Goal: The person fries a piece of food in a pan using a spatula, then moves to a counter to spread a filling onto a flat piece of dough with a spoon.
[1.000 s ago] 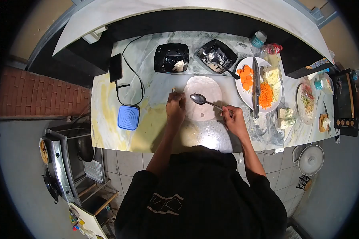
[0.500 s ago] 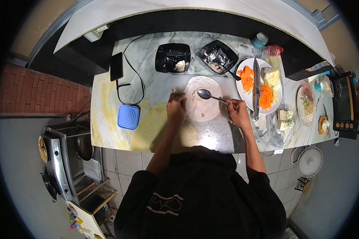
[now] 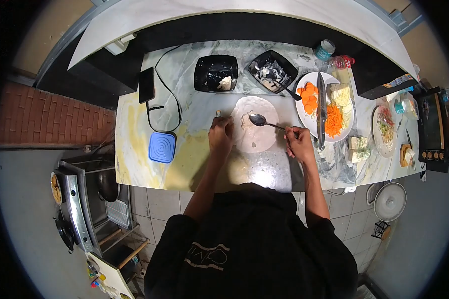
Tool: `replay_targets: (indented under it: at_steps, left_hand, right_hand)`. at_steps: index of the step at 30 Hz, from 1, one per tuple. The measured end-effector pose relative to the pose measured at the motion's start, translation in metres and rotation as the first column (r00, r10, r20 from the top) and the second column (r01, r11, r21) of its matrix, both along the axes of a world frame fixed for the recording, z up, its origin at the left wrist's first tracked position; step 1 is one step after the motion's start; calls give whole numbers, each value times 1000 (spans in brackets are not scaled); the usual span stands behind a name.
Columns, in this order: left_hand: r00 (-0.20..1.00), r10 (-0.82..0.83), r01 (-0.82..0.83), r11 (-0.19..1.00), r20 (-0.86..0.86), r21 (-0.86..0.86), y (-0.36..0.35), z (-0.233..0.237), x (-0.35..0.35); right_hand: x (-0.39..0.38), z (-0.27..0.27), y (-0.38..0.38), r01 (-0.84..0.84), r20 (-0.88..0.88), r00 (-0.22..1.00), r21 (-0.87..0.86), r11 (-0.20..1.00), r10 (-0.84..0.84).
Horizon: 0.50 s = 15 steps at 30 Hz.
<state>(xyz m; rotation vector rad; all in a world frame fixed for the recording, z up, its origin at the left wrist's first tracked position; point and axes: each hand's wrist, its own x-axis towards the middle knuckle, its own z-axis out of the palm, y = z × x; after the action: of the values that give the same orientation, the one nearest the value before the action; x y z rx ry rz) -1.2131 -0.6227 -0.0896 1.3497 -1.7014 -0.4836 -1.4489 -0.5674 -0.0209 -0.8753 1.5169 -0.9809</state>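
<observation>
A thin white round wrapper (image 3: 257, 134) lies flat on the marble counter (image 3: 194, 149), with a small smear of filling near its left part. My right hand (image 3: 299, 143) grips a metal spoon (image 3: 262, 121) by the handle, and its bowl hovers over the wrapper's upper middle. My left hand (image 3: 220, 134) rests closed at the wrapper's left edge, pressing it down; a small stub shows just above its fingers.
Two black square dishes (image 3: 215, 72) (image 3: 273, 70) sit behind the wrapper. A white plate (image 3: 304, 107) to the right carries carrot slices, shredded vegetables and a knife (image 3: 320, 107). A blue square pad (image 3: 161, 147), a phone (image 3: 145, 84) and a cable lie at the left. More plates stand far right.
The spoon moved right and slightly up over the wrapper, then its bowl settled near the middle; a smear of filling now shows on the wrapper. My left hand stayed put.
</observation>
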Motion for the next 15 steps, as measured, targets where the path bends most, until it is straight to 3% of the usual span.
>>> replay_targets:
  at_steps: [5,7,10,15]
  left_hand:
    - [999,-4,0,996,44,92,0,7,1]
    - [996,13,-20,997,91,74,-1,11,0]
    - [997,-12,7,997,75,74,-2,8,3]
    - [996,-24,15,994,85,112,-3,10,3]
  right_hand:
    - [-19,-6,1,176,8,984,40,983,-177]
    - [-29,-2,2,186,35,981,65,980,-189]
    - [-44,4,2,62,165,984,37,997,-67]
    - [-18,16,-2,142,164,977,-7,990,-139]
